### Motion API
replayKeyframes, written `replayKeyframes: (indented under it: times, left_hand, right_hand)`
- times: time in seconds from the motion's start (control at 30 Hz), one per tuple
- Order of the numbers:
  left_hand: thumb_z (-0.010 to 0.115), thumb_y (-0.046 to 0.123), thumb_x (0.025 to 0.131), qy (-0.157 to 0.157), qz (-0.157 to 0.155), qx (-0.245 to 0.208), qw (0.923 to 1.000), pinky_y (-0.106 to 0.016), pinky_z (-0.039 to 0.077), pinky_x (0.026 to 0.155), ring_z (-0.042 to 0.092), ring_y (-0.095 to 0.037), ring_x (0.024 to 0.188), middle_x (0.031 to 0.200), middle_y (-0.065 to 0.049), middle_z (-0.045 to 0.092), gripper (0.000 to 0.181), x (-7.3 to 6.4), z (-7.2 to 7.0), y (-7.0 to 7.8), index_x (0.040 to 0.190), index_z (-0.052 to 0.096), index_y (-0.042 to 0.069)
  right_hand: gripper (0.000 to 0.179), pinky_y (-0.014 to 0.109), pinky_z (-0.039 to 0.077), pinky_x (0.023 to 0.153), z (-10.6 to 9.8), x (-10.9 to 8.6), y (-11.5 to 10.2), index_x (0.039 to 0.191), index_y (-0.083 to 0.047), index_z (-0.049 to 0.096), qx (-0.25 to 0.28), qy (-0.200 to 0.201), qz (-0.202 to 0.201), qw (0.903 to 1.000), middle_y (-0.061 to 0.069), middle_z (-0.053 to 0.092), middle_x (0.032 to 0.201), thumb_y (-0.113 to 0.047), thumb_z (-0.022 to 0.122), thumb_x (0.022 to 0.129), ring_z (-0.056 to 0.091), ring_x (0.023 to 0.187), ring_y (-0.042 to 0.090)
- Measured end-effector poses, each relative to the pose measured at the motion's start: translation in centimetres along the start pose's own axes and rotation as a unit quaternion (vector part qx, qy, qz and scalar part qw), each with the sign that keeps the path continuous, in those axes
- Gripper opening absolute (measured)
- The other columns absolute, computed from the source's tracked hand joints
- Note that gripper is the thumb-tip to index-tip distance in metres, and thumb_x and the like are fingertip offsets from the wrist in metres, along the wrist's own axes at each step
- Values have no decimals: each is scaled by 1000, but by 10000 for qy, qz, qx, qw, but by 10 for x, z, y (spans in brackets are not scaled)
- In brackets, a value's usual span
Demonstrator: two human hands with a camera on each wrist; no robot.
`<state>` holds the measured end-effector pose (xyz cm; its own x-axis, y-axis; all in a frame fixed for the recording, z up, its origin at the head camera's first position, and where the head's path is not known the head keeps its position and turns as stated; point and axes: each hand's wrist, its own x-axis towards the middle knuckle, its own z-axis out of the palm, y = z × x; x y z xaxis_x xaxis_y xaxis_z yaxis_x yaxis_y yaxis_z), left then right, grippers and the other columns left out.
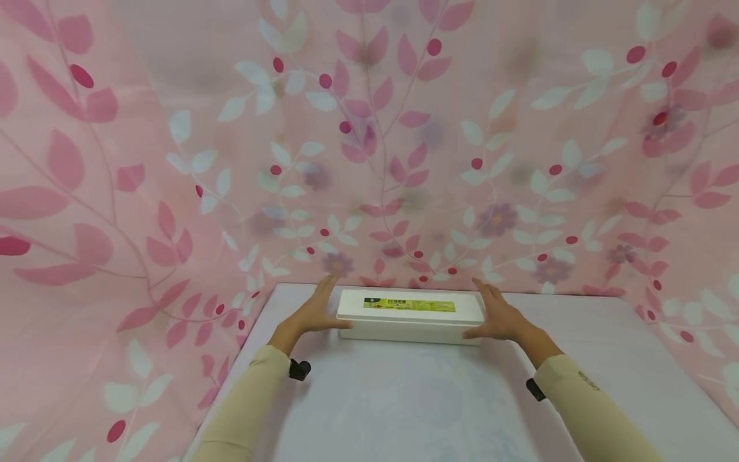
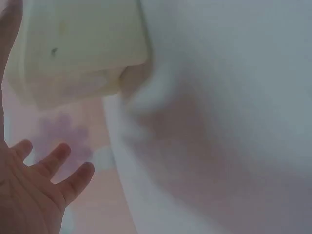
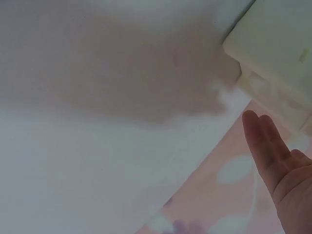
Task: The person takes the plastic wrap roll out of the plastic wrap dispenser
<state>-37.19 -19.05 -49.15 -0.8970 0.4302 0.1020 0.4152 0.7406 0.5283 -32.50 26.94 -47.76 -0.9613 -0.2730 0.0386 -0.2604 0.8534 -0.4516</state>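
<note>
A long white box (image 1: 410, 332) with a yellow-green printed label (image 1: 410, 305) on its top stands near the table's back edge. My left hand (image 1: 314, 316) is at the box's left end, thumb along the front and the other fingers spread beyond the end. At the opposite end is my right hand (image 1: 499, 314), with its thumb before the front face and its fingers extended. In the wrist views, the left fingers (image 2: 75, 183) and the right fingers (image 3: 265, 139) are straight and apart from the box ends. Whether either thumb touches the box, I cannot tell.
The table (image 1: 404, 398) has a pale cover. Pink leaf-patterned cloth (image 1: 381, 160) hangs behind it and at both sides, close to its back edge. Dark wrist devices (image 1: 299, 369) sit by the beige sleeves (image 1: 245, 398).
</note>
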Motion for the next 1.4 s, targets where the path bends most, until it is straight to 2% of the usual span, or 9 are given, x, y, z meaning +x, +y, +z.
replayKeyframes:
  times: [0.1, 0.2, 0.27, 0.5, 0.57, 0.7, 0.93, 1.13, 1.4]
  left_hand:
    - [86, 60, 64, -276, -85, -482, 9984, -59, 30, 115, 24, -31, 149, 166, -7, 8, 129, 5, 11, 0, 159, 4, 32]
    - [90, 54, 61, -246, -139, -904, 9955, -59, 32, 113, 35, -31, 143, 165, -5, 14, 129, 8, 17, 1, 159, 10, 29]
    - [91, 54, 60, -255, -159, -1115, 9933, -60, 30, 114, 34, -31, 143, 165, -4, 16, 130, 11, 20, 4, 159, 12, 29]
    - [90, 53, 62, -482, -46, -1141, 9923, -63, 25, 115, 29, -31, 145, 164, -8, 21, 126, 24, 24, 6, 159, 14, 28]
    - [91, 50, 62, -555, -88, -1176, 9915, -62, 26, 115, 31, -31, 144, 163, -9, 23, 124, 24, 22, 7, 158, 16, 28]
    - [92, 45, 63, -679, -206, -1188, 9904, -58, 29, 115, 38, -28, 138, 159, -9, 31, 119, 22, 19, 6, 157, 23, 19]
    - [92, 39, 64, -651, -197, -1358, 9884, -52, 38, 110, 46, -24, 128, 148, -6, 41, 110, 23, 20, 1, 152, 30, 15]
    - [94, 36, 62, -565, -306, -1628, 9846, -51, 39, 108, 48, -24, 125, 143, -6, 46, 111, 22, 24, 1, 151, 31, 15]
    - [96, 27, 60, -526, -141, -1920, 9799, -46, 41, 106, 52, -21, 119, 138, -4, 51, 109, 24, 18, 6, 148, 34, 14]
  right_hand:
    - [134, 74, 41, 91, 4, 2, -1, 159, -22, 3, 19, -65, -2, 10000, 25, 18, 158, -64, 85, 62, 47, 125, 54]
    - [134, 73, 41, 93, 9, 4, -1, 159, -24, 3, 50, -195, 67, 9998, 25, 18, 158, -66, 84, 61, 48, 124, 54]
    - [134, 74, 39, 95, 12, 3, -1, 159, -23, 4, 146, -253, 149, 9995, 25, 19, 158, -66, 84, 61, 45, 127, 53]
    - [133, 70, 33, 104, 16, 3, 2, 158, -10, 8, 351, -292, 192, 9988, 23, 25, 157, -59, 87, 62, 40, 130, 42]
    - [129, 68, 35, 104, 17, 4, 3, 156, -8, 14, 379, -287, 201, 9987, 21, 30, 154, -57, 88, 62, 43, 126, 39]
    - [121, 63, 41, 99, 17, 6, 2, 152, -6, 24, 340, -335, 241, 9986, 19, 37, 146, -55, 89, 62, 47, 116, 35]
    - [119, 61, 44, 97, 12, 10, 0, 152, -8, 22, 303, -396, 338, 9982, 19, 35, 144, -49, 90, 63, 48, 113, 35]
    - [117, 57, 47, 91, 13, 12, 3, 152, -6, 24, 280, -279, 98, 9992, 20, 37, 141, -41, 92, 62, 51, 108, 33]
    - [111, 62, 42, 100, 15, 19, 2, 150, -8, 24, 538, -264, 315, 9977, 18, 33, 144, -31, 91, 64, 46, 117, 36]
